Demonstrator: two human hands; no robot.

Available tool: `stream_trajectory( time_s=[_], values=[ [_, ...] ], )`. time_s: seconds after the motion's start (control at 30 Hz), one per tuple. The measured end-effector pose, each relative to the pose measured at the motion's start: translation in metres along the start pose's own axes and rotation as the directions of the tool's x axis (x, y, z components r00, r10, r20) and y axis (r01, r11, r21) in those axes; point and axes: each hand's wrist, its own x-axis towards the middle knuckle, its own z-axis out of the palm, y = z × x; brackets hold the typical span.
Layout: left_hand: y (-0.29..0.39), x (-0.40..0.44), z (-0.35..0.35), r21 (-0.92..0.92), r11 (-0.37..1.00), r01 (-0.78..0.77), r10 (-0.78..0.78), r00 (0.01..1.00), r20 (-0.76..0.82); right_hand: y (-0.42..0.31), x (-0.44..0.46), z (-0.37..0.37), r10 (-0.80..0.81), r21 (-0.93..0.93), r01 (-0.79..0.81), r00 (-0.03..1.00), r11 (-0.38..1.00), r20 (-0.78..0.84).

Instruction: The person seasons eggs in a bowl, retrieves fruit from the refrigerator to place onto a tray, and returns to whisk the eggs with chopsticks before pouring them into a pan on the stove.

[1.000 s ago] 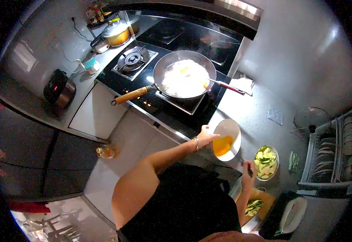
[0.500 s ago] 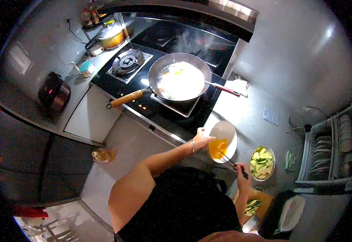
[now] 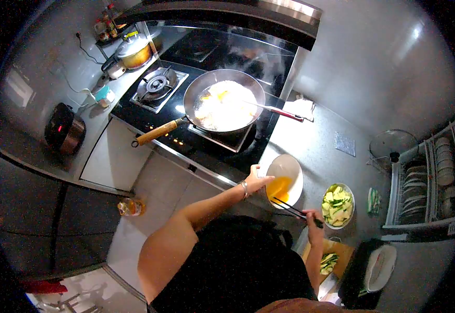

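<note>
My left hand [image 3: 257,180] grips the near-left rim of a white bowl [image 3: 293,168], tilted toward me. Yellow beaten egg [image 3: 279,189] has pooled in the bowl's lower part. Dark chopsticks [image 3: 290,207] are held in my right hand [image 3: 315,220], their tips in the bowl at the egg. On the right burner sits a wok [image 3: 193,93] with a wooden handle, its pale contents washed out by glare and steaming. A utensil with a red handle [image 3: 286,112] rests across the wok's right rim.
A dish of cut green squash [image 3: 337,206] stands right of the bowl. Beyond it is a dish rack [image 3: 390,214] with plates. More slices lie on a cutting board [image 3: 345,255]. An oil bottle [image 3: 132,207] is on the floor; a pot [image 3: 136,55] stands back left.
The chopsticks have shifted in the bowl, and the egg is smeared by stirring. My left hand keeps its grip on the bowl. The whole view has turned slightly.
</note>
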Motion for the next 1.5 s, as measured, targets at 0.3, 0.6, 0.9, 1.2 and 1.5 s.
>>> stream_trajectory(
  time_s=[0.3, 0.6, 0.9, 1.2, 1.5],
  values=[
    [0.002, 0.0, 0.0, 0.082, 0.997, -0.011, 0.011, 1.0, -0.009, -0.026, -0.003, 0.016, -0.074, -0.024, 0.073, 0.997, 0.997, -0.037],
    [0.003, 0.002, -0.002, 0.005, 1.0, 0.018, -0.019, 0.999, 0.037, -0.018, 0.0, 0.009, -0.162, -0.267, 0.166, 0.986, 0.949, 0.038],
    [-0.007, 0.004, -0.001, -0.037, 0.999, -0.011, 0.012, 1.0, 0.021, -0.011, -0.003, 0.013, -0.109, -0.075, 0.113, 0.992, 0.991, 0.063],
    [-0.016, 0.007, 0.0, -0.059, 0.997, -0.042, 0.043, 0.999, 0.013, -0.036, -0.006, 0.014, -0.085, -0.109, 0.08, 0.995, 0.991, -0.046],
    [-0.012, 0.002, 0.001, -0.137, 0.989, 0.056, -0.05, 0.998, 0.048, -0.034, -0.006, 0.008, -0.04, -0.125, 0.051, 0.996, 0.991, 0.084]
  ],
)
